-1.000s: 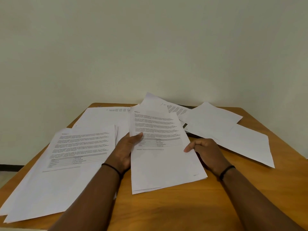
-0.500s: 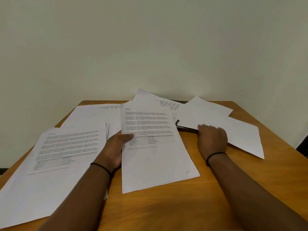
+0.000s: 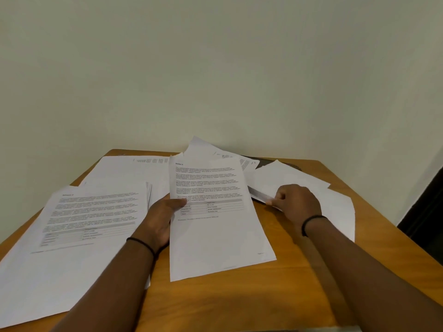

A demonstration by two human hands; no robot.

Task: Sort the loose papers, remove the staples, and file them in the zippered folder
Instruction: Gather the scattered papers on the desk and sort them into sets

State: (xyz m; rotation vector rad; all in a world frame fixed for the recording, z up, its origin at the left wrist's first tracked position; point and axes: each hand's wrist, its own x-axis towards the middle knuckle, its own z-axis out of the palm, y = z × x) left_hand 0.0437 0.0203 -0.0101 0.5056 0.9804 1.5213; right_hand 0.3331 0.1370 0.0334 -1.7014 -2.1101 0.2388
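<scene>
Tabletop (image 3: 299,271): papers (image 3: 215,236) between hands.

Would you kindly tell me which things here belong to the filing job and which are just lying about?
Job:
printed sheet, held by left hand
blank sheets, pinched by right hand
left stack
dark folder, mostly covered

Lying about:
wooden table
wall

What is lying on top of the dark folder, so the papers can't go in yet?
Loose white sheets cover most of the dark folder at the table's back; only its far edge shows. The right hand is pinching those sheets.
</scene>
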